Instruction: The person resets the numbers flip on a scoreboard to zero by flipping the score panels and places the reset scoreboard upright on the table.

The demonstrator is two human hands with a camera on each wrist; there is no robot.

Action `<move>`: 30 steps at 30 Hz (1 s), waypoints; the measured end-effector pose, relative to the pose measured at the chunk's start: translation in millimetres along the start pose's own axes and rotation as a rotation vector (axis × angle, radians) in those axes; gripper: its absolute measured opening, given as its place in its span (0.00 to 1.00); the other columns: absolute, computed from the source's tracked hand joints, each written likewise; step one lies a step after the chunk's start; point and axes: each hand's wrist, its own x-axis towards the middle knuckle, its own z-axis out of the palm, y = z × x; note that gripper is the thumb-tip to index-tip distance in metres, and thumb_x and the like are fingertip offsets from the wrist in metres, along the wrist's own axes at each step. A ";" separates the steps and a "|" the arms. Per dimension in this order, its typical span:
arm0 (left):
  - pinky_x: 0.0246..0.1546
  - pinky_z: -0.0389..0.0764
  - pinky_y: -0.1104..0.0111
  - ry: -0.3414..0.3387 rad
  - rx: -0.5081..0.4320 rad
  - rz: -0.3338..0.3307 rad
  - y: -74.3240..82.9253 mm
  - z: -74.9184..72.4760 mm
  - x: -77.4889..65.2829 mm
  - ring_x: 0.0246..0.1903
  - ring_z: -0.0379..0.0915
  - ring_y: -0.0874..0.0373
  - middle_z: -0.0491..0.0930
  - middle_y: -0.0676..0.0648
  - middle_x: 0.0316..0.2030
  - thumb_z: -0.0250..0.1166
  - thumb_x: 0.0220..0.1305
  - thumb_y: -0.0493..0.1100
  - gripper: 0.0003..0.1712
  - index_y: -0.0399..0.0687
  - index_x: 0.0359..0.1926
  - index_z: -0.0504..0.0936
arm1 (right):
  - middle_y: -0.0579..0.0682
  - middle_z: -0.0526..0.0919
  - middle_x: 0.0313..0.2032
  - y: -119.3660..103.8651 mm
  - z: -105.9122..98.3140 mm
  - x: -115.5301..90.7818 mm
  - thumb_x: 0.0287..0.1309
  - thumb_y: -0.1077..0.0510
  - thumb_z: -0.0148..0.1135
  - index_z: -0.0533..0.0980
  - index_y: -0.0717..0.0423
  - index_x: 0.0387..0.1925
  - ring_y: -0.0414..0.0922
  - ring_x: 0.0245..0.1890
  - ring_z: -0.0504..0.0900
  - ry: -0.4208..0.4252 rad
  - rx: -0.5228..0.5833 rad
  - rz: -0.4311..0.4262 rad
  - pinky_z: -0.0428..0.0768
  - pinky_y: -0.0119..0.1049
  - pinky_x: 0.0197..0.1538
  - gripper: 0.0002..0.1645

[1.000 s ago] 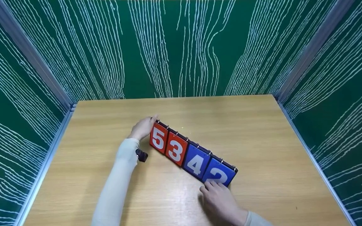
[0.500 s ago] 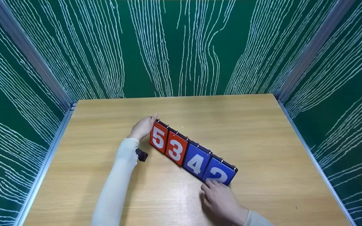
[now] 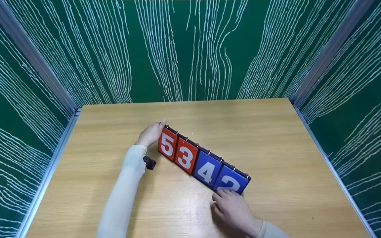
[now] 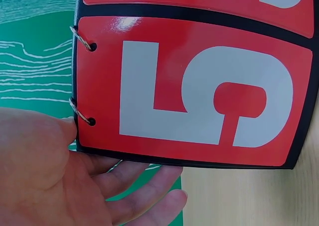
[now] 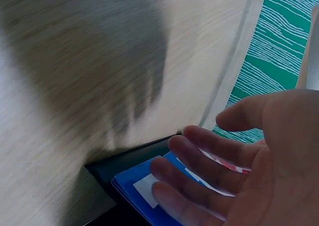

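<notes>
A flip scoreboard with metal rings stands slanted across the table, its cards reading 5, 3, 4 and 2. My left hand grips its far left end, thumb at the ringed top edge. In the left wrist view the fingers pass behind the board beside the red 5 card. At the near right end, my right hand has its fingertips at the lower edge of the blue 2 card, covering part of the digit. The right wrist view shows those fingers loosely bent, the thumb apart from the card.
The wooden table lies beneath the board. Green panels with white wavy lines rise at the back and both sides, joined by grey metal posts. A small black camera sits on the left wrist.
The right hand has shifted very slightly to the right along the card's lower edge. The scoreboard and the left hand have stayed in place.
</notes>
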 end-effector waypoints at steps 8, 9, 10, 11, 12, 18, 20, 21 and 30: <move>0.73 0.65 0.48 0.043 0.074 0.058 -0.5 1.5 4.4 0.62 0.73 0.46 0.79 0.41 0.56 0.31 0.80 0.66 0.39 0.45 0.61 0.78 | 0.43 0.73 0.24 -1.8 -5.2 4.2 0.56 0.57 0.68 0.75 0.50 0.27 0.44 0.28 0.77 0.082 0.056 -0.018 0.76 0.41 0.35 0.08; 0.73 0.65 0.48 0.042 0.072 0.055 -0.5 1.5 4.5 0.62 0.73 0.46 0.79 0.41 0.55 0.30 0.80 0.66 0.39 0.45 0.61 0.78 | 0.42 0.74 0.24 -2.0 -6.8 4.9 0.57 0.58 0.67 0.75 0.50 0.27 0.44 0.28 0.77 0.081 0.067 -0.018 0.76 0.40 0.35 0.08; 0.73 0.64 0.48 0.039 0.070 0.052 -0.5 1.4 4.6 0.61 0.73 0.46 0.79 0.41 0.55 0.30 0.80 0.66 0.39 0.45 0.62 0.78 | 0.42 0.74 0.24 -2.3 -8.6 5.7 0.57 0.58 0.67 0.76 0.49 0.27 0.43 0.28 0.77 0.076 0.080 -0.016 0.76 0.40 0.35 0.07; 0.73 0.64 0.48 0.037 0.065 0.047 -0.4 1.4 4.6 0.61 0.73 0.46 0.78 0.41 0.55 0.31 0.80 0.66 0.39 0.45 0.61 0.77 | 0.42 0.74 0.24 -2.4 -10.6 6.6 0.57 0.58 0.67 0.76 0.49 0.27 0.43 0.28 0.77 0.068 0.094 -0.014 0.76 0.39 0.35 0.06; 0.73 0.64 0.48 0.034 0.060 0.044 -0.3 1.3 4.7 0.60 0.72 0.46 0.78 0.41 0.55 0.31 0.80 0.66 0.39 0.45 0.61 0.77 | 0.41 0.75 0.24 -2.4 -12.8 7.6 0.58 0.58 0.67 0.77 0.49 0.28 0.42 0.28 0.77 0.059 0.108 -0.012 0.76 0.39 0.34 0.06; 0.74 0.62 0.47 0.027 0.043 0.030 0.0 1.6 4.7 0.62 0.71 0.46 0.78 0.42 0.56 0.31 0.79 0.68 0.41 0.46 0.63 0.76 | 0.38 0.76 0.25 -1.1 -24.9 14.2 0.60 0.58 0.65 0.79 0.48 0.30 0.36 0.27 0.73 0.013 0.176 0.014 0.73 0.33 0.32 0.04; 0.75 0.61 0.47 0.026 0.041 0.027 0.1 1.8 4.2 0.64 0.71 0.46 0.78 0.42 0.58 0.30 0.79 0.68 0.41 0.46 0.64 0.75 | 0.38 0.76 0.25 -0.5 -26.7 15.7 0.60 0.58 0.65 0.79 0.48 0.30 0.36 0.27 0.73 0.021 0.175 0.012 0.73 0.32 0.32 0.04; 0.75 0.61 0.46 0.024 0.039 0.027 0.1 2.0 3.8 0.64 0.71 0.45 0.78 0.42 0.58 0.30 0.79 0.68 0.41 0.46 0.65 0.75 | 0.38 0.76 0.25 -0.3 -27.0 16.0 0.60 0.58 0.65 0.79 0.48 0.30 0.36 0.27 0.73 0.030 0.171 0.008 0.73 0.32 0.32 0.04; 0.75 0.60 0.46 0.024 0.027 0.036 0.5 1.8 2.2 0.65 0.70 0.45 0.78 0.42 0.60 0.31 0.79 0.69 0.41 0.47 0.68 0.73 | 0.38 0.76 0.25 0.0 -27.3 16.0 0.58 0.59 0.66 0.78 0.47 0.29 0.36 0.27 0.73 0.054 0.172 -0.002 0.73 0.33 0.33 0.04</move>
